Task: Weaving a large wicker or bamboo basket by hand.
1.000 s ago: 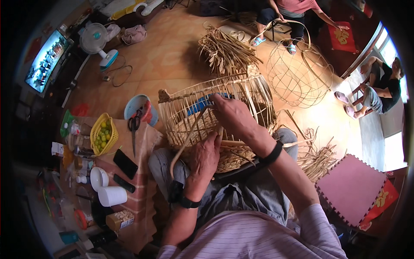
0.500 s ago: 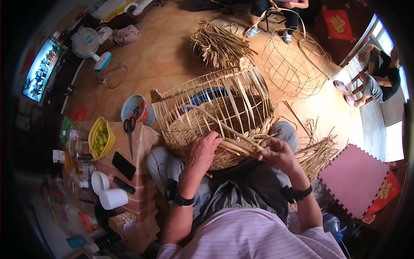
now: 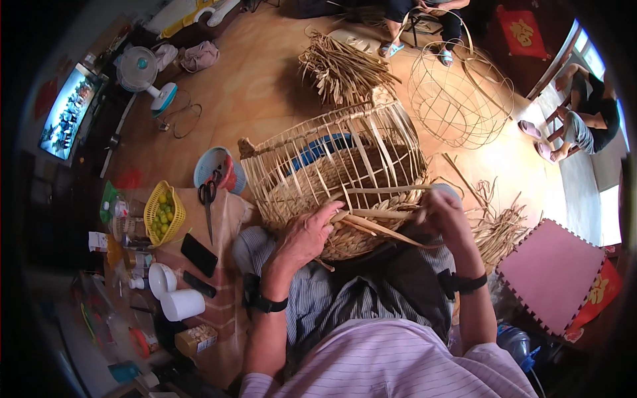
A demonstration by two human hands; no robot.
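Observation:
A half-woven basket [image 3: 332, 159] lies tilted across my lap, its lower part closely braided and its upper part bare upright stakes. My left hand [image 3: 302, 235] is closed at the near edge of the weave, thumb and forefinger pinching dried plant strands [image 3: 381, 229] there. My right hand [image 3: 446, 213], blurred by motion, is closed at the basket's right side. A pale strand [image 3: 391, 190] runs across the stakes into it, and other loose ends point toward it. Inside the basket a blue object [image 3: 322, 147] shows between the stakes.
On the left table [image 3: 222, 292] are scissors [image 3: 208, 199], a yellow basket of green fruit [image 3: 164, 212], a black phone [image 3: 199, 255] and white cups [image 3: 182, 304]. Straw bundles [image 3: 345, 69] and a wire-like frame [image 3: 461, 99] lie ahead. Two people sit farther off.
My right hand has moved right and slightly up, drawing a strand out level across the stakes. The left hand has shifted slightly down and still pinches at the weave.

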